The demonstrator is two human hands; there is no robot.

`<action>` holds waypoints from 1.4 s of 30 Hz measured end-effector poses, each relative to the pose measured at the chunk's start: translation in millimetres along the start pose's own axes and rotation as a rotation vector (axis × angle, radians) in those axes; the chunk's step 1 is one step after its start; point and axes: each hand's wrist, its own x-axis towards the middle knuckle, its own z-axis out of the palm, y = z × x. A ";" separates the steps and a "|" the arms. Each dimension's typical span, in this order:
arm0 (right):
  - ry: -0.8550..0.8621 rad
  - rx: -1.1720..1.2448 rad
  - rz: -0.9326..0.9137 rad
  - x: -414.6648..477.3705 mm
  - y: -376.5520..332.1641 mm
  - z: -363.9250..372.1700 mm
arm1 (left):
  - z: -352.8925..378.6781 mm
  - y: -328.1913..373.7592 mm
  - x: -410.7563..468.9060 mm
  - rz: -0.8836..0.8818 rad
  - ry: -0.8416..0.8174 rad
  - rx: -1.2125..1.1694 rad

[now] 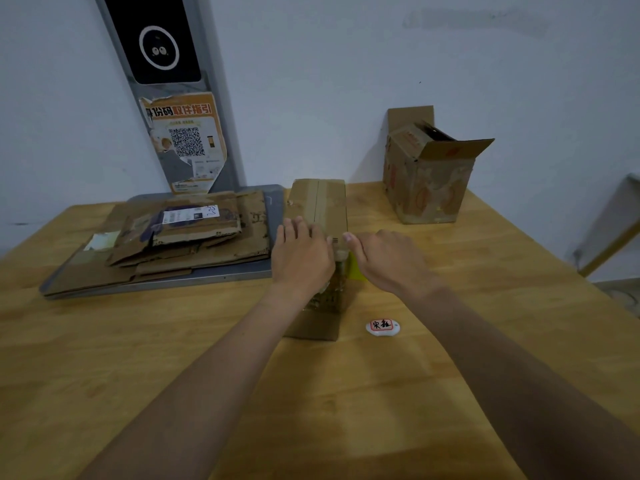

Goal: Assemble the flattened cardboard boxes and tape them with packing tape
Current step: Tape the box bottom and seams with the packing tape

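A brown cardboard box (320, 202) stands upright at the middle of the wooden table (346, 403), its top flaps folded shut with a seam down the centre. My left hand (301, 258) lies flat on the near end of the box top, fingers spread. My right hand (388, 261) is at the box's right front corner, thumb touching the top edge. Under its palm it holds a yellow tape roll (357, 270) off the table; most of the roll is hidden. Glossy tape runs down the box's front face.
A stack of flattened cardboard boxes (194, 237) lies on a grey metal base (273, 209) at the left, below a leaning kiosk panel. An open worn box (426, 181) stands back right by the wall. A small white tag (382, 327) lies near the box's foot.
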 end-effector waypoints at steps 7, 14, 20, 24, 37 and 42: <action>-0.021 0.074 0.007 2.4 4.5 3.6 | 1.4 0.6 -0.5 0.030 -0.031 -0.010; -0.290 0.558 -0.032 -5.1 32.0 -9.1 | 1.8 -7.2 4.5 0.127 -0.092 0.024; -0.237 0.790 0.070 -21.7 53.0 -7.5 | 0.1 -12.9 2.4 0.148 -0.076 -0.042; -0.087 0.692 -0.003 -23.1 63.2 -12.3 | -0.8 -14.2 2.5 0.163 -0.093 -0.029; -0.134 0.430 0.065 -13.3 43.4 -14.9 | -6.1 -63.2 12.6 0.334 -0.095 -0.202; -0.172 0.511 0.092 -11.4 38.4 -9.8 | 1.6 -85.3 6.8 0.241 -0.201 -0.760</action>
